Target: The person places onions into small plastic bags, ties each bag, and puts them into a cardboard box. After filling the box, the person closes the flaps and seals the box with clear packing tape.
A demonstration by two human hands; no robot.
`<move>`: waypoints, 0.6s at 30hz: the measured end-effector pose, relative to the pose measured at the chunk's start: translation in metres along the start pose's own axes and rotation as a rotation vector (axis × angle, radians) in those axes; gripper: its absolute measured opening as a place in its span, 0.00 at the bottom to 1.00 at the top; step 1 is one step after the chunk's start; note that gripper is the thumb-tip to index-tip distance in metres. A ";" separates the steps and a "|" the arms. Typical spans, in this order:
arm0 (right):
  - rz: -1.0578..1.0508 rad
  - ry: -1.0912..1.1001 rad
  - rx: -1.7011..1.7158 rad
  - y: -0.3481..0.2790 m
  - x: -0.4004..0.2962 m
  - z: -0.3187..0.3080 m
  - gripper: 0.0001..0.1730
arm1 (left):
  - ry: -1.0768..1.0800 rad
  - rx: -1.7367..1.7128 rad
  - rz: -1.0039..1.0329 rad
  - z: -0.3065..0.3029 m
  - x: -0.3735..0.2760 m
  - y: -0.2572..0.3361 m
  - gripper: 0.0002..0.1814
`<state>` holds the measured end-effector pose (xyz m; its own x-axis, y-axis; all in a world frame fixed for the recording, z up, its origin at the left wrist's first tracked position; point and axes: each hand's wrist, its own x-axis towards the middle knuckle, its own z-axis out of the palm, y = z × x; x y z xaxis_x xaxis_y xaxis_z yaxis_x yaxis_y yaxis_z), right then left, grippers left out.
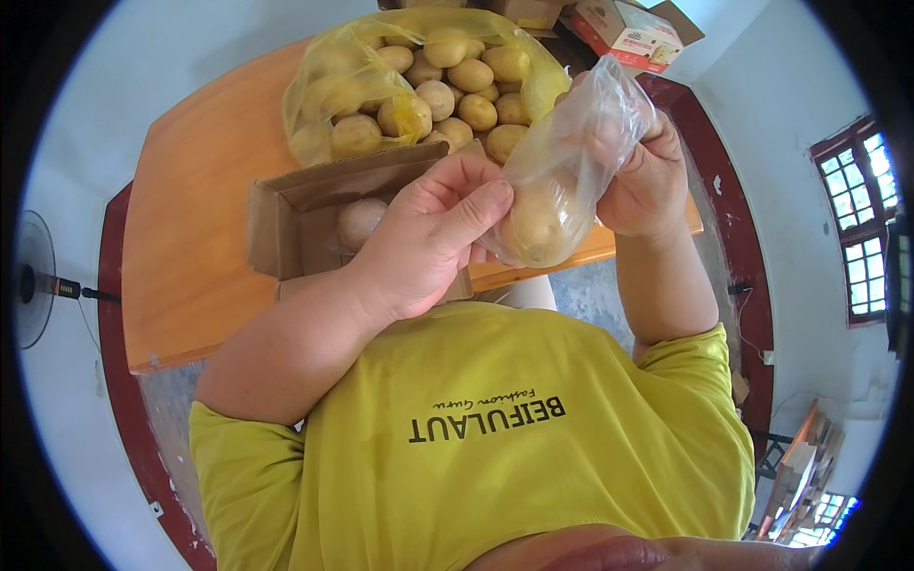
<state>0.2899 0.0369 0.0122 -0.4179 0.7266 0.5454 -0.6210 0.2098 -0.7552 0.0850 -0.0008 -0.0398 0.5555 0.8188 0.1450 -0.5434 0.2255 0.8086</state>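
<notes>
A potato (537, 225) sits at the bottom of a clear plastic bag (596, 121), held up above the table's near edge. My left hand (443, 221) pinches the bag's side beside the potato between thumb and fingers. Higher up, my right hand (643, 168) grips the gathered upper part of the same bag; some of its fingers show blurred through the film. Below my left hand stands an open cardboard box (268, 228). Inside it lies another potato (359, 223), apparently wrapped in clear film and partly hidden by my hand.
A yellow translucent plastic bag (314, 107) full of loose potatoes (471, 74) lies open behind the box on the wooden table (207, 193). Cardboard boxes (628, 36) stand at the far right. A fan (34, 280) is at the left, beyond the table.
</notes>
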 end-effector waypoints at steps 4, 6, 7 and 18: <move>-0.086 0.026 0.048 0.008 0.001 0.007 0.11 | 0.006 -0.171 -0.036 -0.004 -0.006 0.003 0.17; -0.096 0.020 -0.038 0.011 0.000 0.003 0.12 | -0.082 -0.321 -0.016 -0.004 -0.011 0.003 0.25; -0.101 0.017 -0.081 0.012 0.000 0.002 0.13 | -0.040 -0.311 -0.008 0.000 -0.014 0.002 0.27; -0.102 0.021 -0.042 0.031 -0.001 0.026 0.13 | -0.199 -0.358 -0.143 0.018 -0.025 -0.008 0.44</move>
<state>0.2541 0.0260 -0.0018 -0.3398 0.7135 0.6127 -0.6311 0.3100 -0.7110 0.0868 -0.0323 -0.0391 0.7327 0.6560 0.1813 -0.6165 0.5269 0.5851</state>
